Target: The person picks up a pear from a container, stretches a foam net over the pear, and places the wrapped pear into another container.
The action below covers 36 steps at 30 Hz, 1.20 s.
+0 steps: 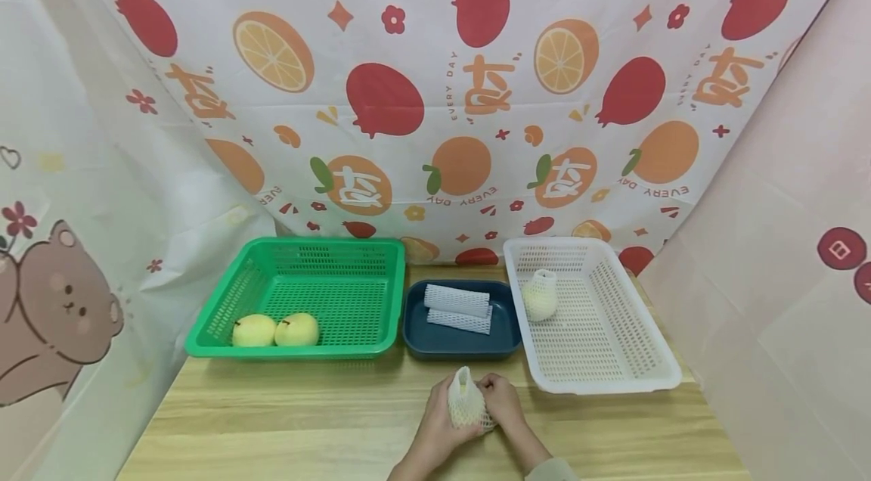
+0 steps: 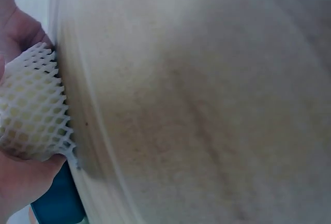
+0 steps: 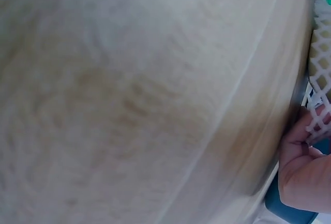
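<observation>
Hands [image 1: 438, 424] hold netted fruit [image 1: 466, 404]; tray [image 1: 463, 346] and baskets [image 1: 354, 303] beyond.

A wooden table [image 1: 306, 420] with pale yellowish grain spans the bottom of the head view. Directly on it, toward its far side, stand a green perforated basket [image 1: 354, 303] at lower left, a dark blue tray [image 1: 463, 349] at lower centre, and a white perforated basket [image 1: 592, 330] at lower right.
</observation>
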Tool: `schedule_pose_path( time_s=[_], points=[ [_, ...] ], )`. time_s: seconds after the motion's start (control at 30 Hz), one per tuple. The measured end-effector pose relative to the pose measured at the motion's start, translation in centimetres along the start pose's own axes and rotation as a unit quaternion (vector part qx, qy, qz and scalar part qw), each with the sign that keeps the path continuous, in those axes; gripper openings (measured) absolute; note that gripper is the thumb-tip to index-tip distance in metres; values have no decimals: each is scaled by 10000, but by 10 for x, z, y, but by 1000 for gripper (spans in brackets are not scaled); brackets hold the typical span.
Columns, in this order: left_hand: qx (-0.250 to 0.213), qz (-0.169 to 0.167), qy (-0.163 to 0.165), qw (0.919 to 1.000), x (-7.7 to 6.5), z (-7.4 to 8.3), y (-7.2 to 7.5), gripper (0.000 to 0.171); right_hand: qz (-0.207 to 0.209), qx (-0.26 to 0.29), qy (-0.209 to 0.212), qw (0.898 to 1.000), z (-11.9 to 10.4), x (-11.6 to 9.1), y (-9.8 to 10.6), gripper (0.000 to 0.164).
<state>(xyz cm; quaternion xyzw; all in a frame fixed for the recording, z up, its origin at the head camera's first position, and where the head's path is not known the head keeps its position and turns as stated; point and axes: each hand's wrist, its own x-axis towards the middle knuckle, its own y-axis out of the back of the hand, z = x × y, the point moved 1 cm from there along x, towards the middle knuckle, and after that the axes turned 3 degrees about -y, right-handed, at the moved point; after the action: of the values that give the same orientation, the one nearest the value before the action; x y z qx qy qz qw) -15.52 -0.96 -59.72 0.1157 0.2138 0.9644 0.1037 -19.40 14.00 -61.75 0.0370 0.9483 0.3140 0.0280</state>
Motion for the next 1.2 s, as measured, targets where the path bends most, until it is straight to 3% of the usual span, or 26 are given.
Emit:
schedule_pose_path(
  time_s=[0.17, 0.5, 0.8, 1.0, 1.2],
  points=[
    [149, -67, -119, 9998, -3, -4, 1, 99, -52, -78, 58, 9999, -2, 0, 1, 15],
    [202, -196, 60, 9996, -5, -9, 2, 100, -194, -182, -16, 9996, -4, -2, 5, 15],
    [267, 209, 43, 9994, 0, -7, 1, 97, -18, -289, 247, 9993, -9, -3, 9, 6],
    [-66, 532, 592, 9968, 7, -2, 5, 93, -135, 347, 171, 9992, -15, -5, 13, 9],
    [-1101, 713, 1021, 9861, 19, 22, 24, 90, -155, 1589, -10, 9872, -40, -9, 26, 17]
  ],
)
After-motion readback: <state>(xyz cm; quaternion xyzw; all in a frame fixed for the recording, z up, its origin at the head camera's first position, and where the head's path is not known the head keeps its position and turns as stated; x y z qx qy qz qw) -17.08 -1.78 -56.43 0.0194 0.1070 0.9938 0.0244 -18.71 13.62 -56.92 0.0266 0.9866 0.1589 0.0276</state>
